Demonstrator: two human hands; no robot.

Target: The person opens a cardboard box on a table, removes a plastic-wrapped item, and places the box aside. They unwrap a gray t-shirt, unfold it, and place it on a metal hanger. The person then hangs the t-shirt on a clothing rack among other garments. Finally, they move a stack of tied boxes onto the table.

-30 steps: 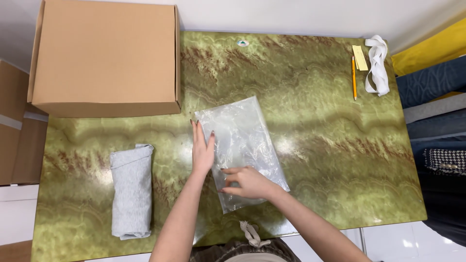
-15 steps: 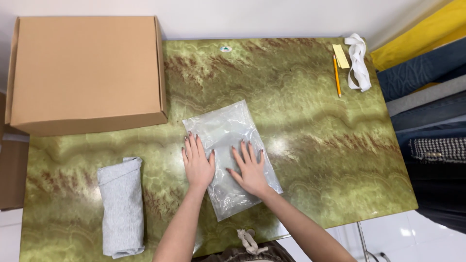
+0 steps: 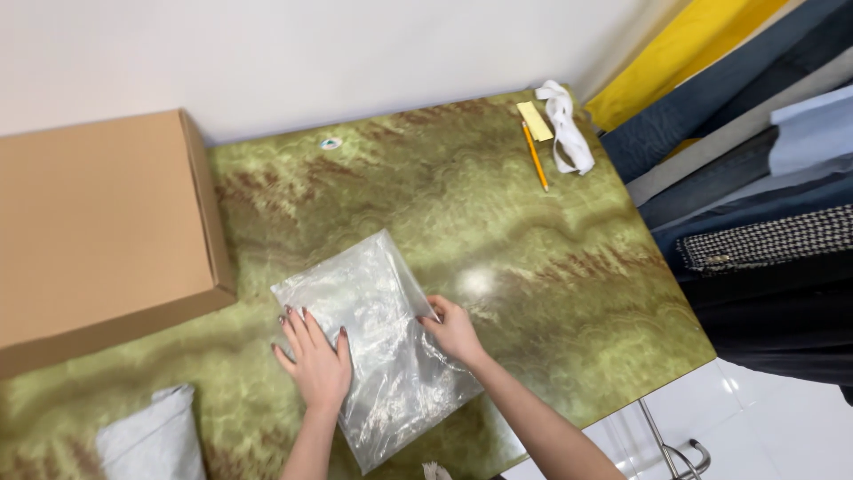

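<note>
Bag: we find the clear plastic bag (image 3: 382, 342) lying flat on the green table (image 3: 551, 267), near its front edge.
Left hand (image 3: 313, 360): open, palm pressing the bag's left edge, pinning it.
Right hand (image 3: 455, 331): fingers loosely curled at the right edge; grip uncertain.
Nearby: cardboard box (image 3: 98, 236), folded grey cloth (image 3: 153, 440).

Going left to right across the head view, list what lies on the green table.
Cardboard box → left hand → clear plastic bag → right hand → yellow pencil → white cloth strip.
</note>
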